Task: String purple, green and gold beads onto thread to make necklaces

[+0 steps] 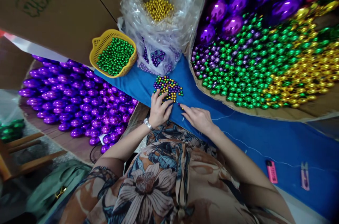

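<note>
A small pile of purple, gold and green beads [168,85] lies on the blue cloth in front of me. My left hand [159,109] rests at the near edge of this pile, fingers spread and touching the beads. Just right of it, my right hand [197,117] pinches a thin needle-like piece, its tip pointing at the pile. A dark bead [179,104] appears to sit on that piece; the rest is hidden by my fingers. White thread [250,150] runs over the cloth from near my right hand.
A yellow basket [94,56] of green beads and a clear plastic bag [182,8] with gold and purple beads stand behind the pile. Large boxes hold purple ornaments [79,100] at left and mixed beads [265,61] at right. A pink lighter [271,171] and thread snips [304,176] lie on the right.
</note>
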Demonstrator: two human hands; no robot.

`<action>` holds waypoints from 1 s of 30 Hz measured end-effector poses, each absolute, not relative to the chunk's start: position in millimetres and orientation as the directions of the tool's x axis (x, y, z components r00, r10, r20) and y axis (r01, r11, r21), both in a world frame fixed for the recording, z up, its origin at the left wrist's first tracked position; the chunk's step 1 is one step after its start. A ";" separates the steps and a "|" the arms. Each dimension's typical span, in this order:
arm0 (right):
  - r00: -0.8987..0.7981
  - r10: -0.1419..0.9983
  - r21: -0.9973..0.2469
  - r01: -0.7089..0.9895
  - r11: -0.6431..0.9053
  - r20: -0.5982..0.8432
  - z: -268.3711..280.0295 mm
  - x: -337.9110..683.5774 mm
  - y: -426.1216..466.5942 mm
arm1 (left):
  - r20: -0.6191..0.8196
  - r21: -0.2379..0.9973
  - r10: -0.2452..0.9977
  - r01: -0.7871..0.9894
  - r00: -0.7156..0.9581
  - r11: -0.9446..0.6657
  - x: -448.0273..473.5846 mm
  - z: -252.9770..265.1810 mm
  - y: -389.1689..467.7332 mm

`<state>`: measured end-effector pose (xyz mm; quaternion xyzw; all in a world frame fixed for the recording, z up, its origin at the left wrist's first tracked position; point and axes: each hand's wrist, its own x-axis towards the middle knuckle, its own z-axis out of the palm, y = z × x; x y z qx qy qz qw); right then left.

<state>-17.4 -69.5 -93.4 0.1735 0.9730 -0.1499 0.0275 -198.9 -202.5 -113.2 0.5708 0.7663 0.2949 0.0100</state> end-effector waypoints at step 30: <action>-0.933 0.275 -0.235 0.328 0.915 -0.231 -97.0 -31.1 -67.8 | 0.290 0.477 0.876 0.852 -0.386 0.218 -201.9 -112.9 -199.2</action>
